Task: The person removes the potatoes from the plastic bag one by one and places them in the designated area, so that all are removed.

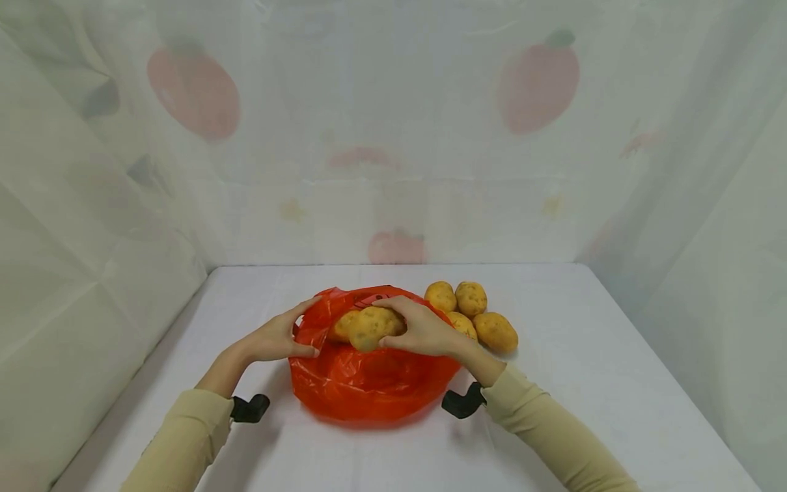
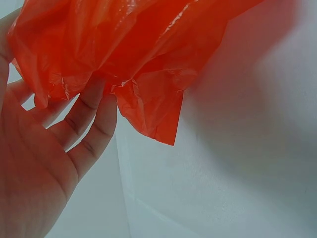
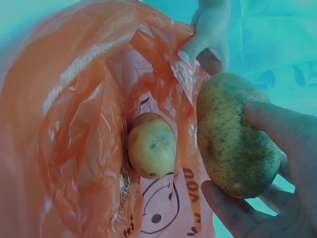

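Note:
An orange-red plastic bag (image 1: 369,393) lies on the table with its mouth spread. My left hand (image 1: 273,339) holds the bag's left rim, thumb in front and fingers behind it; in the left wrist view, its fingers (image 2: 91,126) go up against the thin plastic. With thumb and fingers, my right hand (image 1: 427,331) grips a potato (image 1: 371,333) over the bag's opening. In the right wrist view this potato (image 3: 235,139) is up close, beside the bag mouth. Another potato (image 3: 152,145) lies inside the bag, on its printed pink inner face.
Several potatoes (image 1: 496,333) sit together on the white table (image 1: 572,383), just right of the bag, one partly behind the right wrist. Pale sheets with fruit prints (image 1: 399,171) hang at the back and both sides. Black wrist mounts (image 1: 251,408) jut inward from both forearms.

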{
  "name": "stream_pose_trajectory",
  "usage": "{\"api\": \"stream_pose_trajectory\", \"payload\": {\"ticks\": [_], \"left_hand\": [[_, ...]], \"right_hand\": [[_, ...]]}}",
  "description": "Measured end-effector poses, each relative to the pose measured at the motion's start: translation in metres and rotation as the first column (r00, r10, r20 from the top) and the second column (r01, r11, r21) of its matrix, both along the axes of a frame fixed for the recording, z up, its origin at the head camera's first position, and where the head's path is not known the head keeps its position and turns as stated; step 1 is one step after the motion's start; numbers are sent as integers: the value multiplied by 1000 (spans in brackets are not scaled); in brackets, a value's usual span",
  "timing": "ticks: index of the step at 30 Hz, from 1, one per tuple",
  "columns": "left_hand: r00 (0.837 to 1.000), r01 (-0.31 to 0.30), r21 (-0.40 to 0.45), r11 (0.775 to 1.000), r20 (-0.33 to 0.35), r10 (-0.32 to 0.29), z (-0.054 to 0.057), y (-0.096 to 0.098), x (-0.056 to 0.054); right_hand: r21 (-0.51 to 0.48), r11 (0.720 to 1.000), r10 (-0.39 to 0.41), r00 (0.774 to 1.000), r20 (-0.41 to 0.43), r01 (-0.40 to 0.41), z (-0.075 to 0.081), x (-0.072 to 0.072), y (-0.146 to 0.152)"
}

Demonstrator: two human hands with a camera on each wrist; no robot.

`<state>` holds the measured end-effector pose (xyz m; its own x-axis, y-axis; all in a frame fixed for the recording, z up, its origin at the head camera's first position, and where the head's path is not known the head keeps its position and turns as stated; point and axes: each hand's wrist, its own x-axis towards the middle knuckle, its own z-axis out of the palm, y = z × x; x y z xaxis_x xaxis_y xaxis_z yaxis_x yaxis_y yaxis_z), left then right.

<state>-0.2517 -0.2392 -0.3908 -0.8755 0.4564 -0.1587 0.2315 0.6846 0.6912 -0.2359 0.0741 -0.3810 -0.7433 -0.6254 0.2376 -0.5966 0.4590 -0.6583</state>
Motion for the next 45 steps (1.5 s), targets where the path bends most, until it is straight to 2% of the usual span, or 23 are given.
{"api": "stream_pose_trajectory", "payload": {"ticks": [6, 10, 14, 19, 22, 27, 29, 31, 38, 41, 45], "left_hand": [[1000, -3, -5, 1000, 1, 3, 1, -1, 0], [1000, -5, -10, 1000, 1, 5, 1, -1, 1], [1000, -10, -10, 1000, 7, 10, 1, -1, 1], [1000, -11, -2, 1000, 15, 11, 1, -1, 2], [1000, -11, -2, 1000, 16, 11, 1, -1, 2], [1000, -11, -11, 1000, 3, 11, 1, -1, 2], [1000, -13, -14, 1000, 0, 13, 2, 0, 2], [1000, -15, -12, 1000, 5, 15, 2, 0, 2], [999, -23, 10, 1000, 29, 23, 1, -1, 2], [999, -22, 7, 1000, 25, 22, 1, -1, 2], [1000, -14, -5, 1000, 7, 14, 1, -1, 1]], "right_hand": [[-29, 998, -51, 999, 15, 52, 3, 2, 16], [-55, 994, -95, 996, -3, 94, 5, 5, 26], [-65, 984, -169, 985, -27, 167, 6, 8, 36], [-102, 971, -219, 975, -38, 214, 4, 10, 49], [-138, 963, -234, 972, -13, 230, 3, 12, 58], [-195, 944, -254, 963, 95, 268, 5, 16, 72], [-202, 935, -267, 954, 139, 291, 6, 20, 76], [-205, 929, -282, 948, 147, 308, 7, 24, 79], [-234, 917, -305, 946, 114, 324, 27, 48, 84], [-267, 912, -287, 950, 125, 311, 21, 48, 89], [-300, 907, -268, 954, 135, 297, 2, 42, 101]]}}
